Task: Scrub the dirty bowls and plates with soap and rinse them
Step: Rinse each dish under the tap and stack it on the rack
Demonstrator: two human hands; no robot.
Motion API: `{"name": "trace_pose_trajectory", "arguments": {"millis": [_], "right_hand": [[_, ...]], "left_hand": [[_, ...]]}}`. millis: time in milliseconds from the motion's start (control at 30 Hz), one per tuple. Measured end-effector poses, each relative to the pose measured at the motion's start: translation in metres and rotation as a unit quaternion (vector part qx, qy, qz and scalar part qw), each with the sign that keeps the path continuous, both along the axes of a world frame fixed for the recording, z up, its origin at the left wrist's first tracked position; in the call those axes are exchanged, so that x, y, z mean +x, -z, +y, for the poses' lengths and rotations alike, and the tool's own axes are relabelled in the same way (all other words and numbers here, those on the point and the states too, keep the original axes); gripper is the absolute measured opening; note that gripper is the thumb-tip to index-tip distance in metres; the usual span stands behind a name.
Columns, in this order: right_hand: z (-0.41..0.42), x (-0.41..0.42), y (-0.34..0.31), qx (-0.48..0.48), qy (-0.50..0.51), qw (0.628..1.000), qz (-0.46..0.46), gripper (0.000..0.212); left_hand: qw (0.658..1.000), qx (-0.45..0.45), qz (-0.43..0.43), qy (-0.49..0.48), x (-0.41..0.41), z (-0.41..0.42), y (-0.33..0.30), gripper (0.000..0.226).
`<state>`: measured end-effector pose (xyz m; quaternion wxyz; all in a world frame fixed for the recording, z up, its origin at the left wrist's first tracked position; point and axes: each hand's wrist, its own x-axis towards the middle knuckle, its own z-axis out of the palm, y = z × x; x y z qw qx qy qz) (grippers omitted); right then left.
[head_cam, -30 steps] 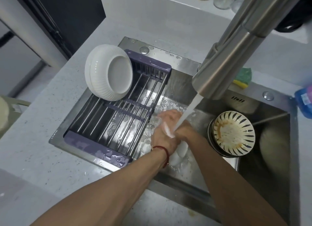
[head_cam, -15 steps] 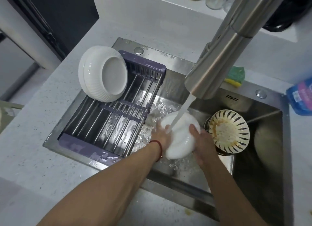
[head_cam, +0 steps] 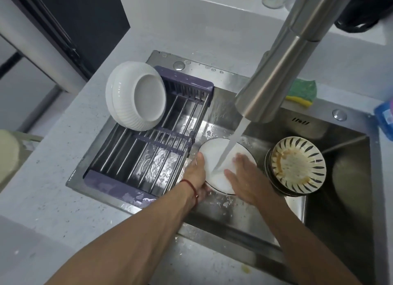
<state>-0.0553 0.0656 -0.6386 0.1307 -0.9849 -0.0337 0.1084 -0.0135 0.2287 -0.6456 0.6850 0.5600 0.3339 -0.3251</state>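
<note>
A white plate (head_cam: pixel 214 157) with a dark rim is tilted under the running water stream (head_cam: pixel 230 144) in the sink (head_cam: pixel 244 210). My left hand (head_cam: pixel 196 174) grips its left edge, a red string on that wrist. My right hand (head_cam: pixel 242 176) lies flat on the plate's face, fingers spread. To the right stands a stack of dirty striped bowls (head_cam: pixel 295 165), the top one stained brown. A clean white ribbed bowl (head_cam: pixel 136 95) leans upside down on the purple drying rack (head_cam: pixel 148 153).
The steel faucet (head_cam: pixel 278 59) reaches over the sink from the upper right. A green and yellow sponge (head_cam: pixel 302 92) lies on the sink's back ledge. A blue package (head_cam: pixel 385 116) sits at the right edge. Grey counter surrounds the sink; jars stand on the back shelf.
The plate has been turned face up under the stream. My right hand moved from its right edge onto its face, and my left hand slid to the lower left rim.
</note>
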Motion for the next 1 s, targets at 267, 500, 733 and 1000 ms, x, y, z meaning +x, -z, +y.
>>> {"name": "trace_pose_trajectory", "arguments": {"millis": [267, 500, 733, 1000], "right_hand": [[0.055, 0.007, -0.032, 0.203, -0.070, 0.959, 0.187, 0.048], [0.025, 0.013, -0.005, -0.095, 0.057, 0.985, 0.130, 0.072], [0.021, -0.006, -0.021, 0.193, -0.171, 0.956, 0.139, 0.054], [0.021, 0.025, 0.000, -0.022, -0.022, 0.996, 0.083, 0.080]], "left_hand": [[0.995, -0.083, 0.042, -0.038, 0.006, 0.005, 0.006, 0.081], [0.995, -0.064, 0.038, -0.066, -0.016, -0.021, 0.020, 0.118], [0.995, -0.067, 0.031, -0.065, 0.009, 0.001, 0.003, 0.092], [0.996, -0.059, 0.041, -0.057, -0.007, -0.015, 0.005, 0.100]]}}
